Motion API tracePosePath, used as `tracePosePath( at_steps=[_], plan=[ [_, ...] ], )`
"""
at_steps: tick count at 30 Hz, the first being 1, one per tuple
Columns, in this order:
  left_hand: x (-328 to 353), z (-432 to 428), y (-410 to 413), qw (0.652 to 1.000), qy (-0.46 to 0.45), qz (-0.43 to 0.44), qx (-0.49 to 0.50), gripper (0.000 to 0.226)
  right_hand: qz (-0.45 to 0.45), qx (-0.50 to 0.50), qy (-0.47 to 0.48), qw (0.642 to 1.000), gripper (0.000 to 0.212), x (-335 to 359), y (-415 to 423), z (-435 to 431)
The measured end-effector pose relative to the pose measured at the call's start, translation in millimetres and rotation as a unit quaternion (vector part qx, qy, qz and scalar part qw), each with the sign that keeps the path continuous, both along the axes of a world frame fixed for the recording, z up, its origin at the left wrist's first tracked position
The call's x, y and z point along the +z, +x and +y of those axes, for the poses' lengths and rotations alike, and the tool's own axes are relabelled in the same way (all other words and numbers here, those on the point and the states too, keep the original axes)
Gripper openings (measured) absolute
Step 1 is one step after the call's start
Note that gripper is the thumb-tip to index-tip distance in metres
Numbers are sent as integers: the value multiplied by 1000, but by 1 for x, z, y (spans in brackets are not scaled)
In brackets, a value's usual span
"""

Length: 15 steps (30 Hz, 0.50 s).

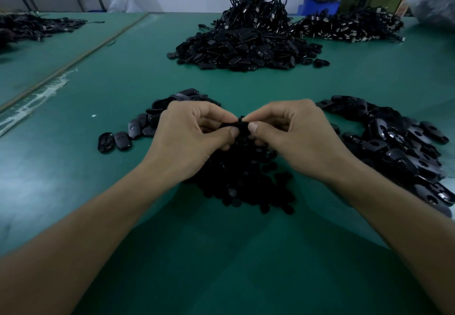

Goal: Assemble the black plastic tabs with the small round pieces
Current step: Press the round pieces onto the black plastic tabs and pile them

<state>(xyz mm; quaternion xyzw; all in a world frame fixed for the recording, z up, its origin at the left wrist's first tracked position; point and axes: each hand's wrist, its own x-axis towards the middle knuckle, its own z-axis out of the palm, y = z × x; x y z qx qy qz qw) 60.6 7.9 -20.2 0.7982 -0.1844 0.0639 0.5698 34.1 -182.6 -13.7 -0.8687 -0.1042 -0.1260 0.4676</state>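
Left hand [192, 132], right hand [293, 130] — tab [242, 124] half-hidden

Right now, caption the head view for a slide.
Left hand and right hand pinch a black part above the round pieces on a green table.

Green counter [98, 81]: cable heap [258, 9] at 12 o'clock, blue bin [317, 7] and second cable heap [349, 25] at 1 o'clock.

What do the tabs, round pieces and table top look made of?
Tabs: glossy black, probably hard moulded plastic; they catch highlights. Round pieces: matte black, no shine, maybe rubber or felt. Table top: green mat with soft sheen, perhaps rubber or vinyl.
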Motion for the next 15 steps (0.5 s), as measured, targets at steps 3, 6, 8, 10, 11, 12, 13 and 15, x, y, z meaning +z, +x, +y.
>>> tracePosePath(
  at_steps=[3,6,8,10,11,12,13,15],
  plan=[
    [-2,9,9,997,-21,-26,75,23,-22,-67,-184,980,26,-1,-2,-4],
    [-1,21,18,989,-28,-54,134,22,30,-163,-378,911,36,1,-5,-12],
    [-2,26,24,984,-14,-73,161,22,93,-202,-426,877,35,3,-8,-13],
    [-5,30,28,980,9,-84,181,18,133,-211,-446,859,34,6,-11,-13],
    [-7,32,30,978,13,-82,190,15,141,-212,-450,856,34,6,-12,-14],
    [-8,33,32,977,11,-75,200,14,142,-212,-451,855,34,7,-11,-15],
    [-9,35,34,975,9,-69,209,14,138,-214,-452,855,34,8,-11,-16],
    [-11,37,36,972,18,-65,224,19,122,-218,-448,858,34,9,-9,-19]
  ],
)
